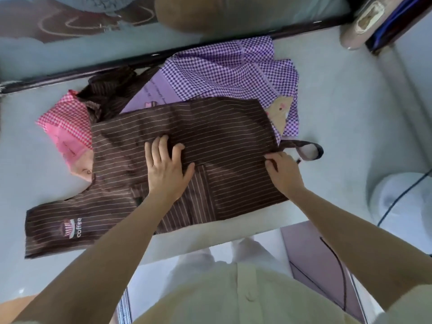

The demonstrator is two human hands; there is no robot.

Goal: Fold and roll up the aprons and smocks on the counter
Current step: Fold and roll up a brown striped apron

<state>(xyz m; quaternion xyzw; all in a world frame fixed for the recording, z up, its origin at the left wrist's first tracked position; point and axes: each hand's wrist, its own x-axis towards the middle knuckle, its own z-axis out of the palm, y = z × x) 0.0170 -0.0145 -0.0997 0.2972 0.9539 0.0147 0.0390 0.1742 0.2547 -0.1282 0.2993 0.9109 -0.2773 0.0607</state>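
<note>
A brown striped apron (219,127) with a "coffee" logo lies spread on the white counter (346,108), its upper part folded over. My left hand (167,167) presses flat on the apron's middle, fingers spread. At the apron's right edge my right hand (284,170) pinches the cloth where the brown strap loop (311,152) sticks out. Behind the apron lie a purple checked apron (233,69), a pink checked apron (67,125) and another crumpled brown striped one (109,90).
A dark ledge (117,65) runs along the counter's back edge. A white round appliance (399,197) with a dark cable stands at the right. The counter's front edge is just before my body, with a purple surface (311,258) below it.
</note>
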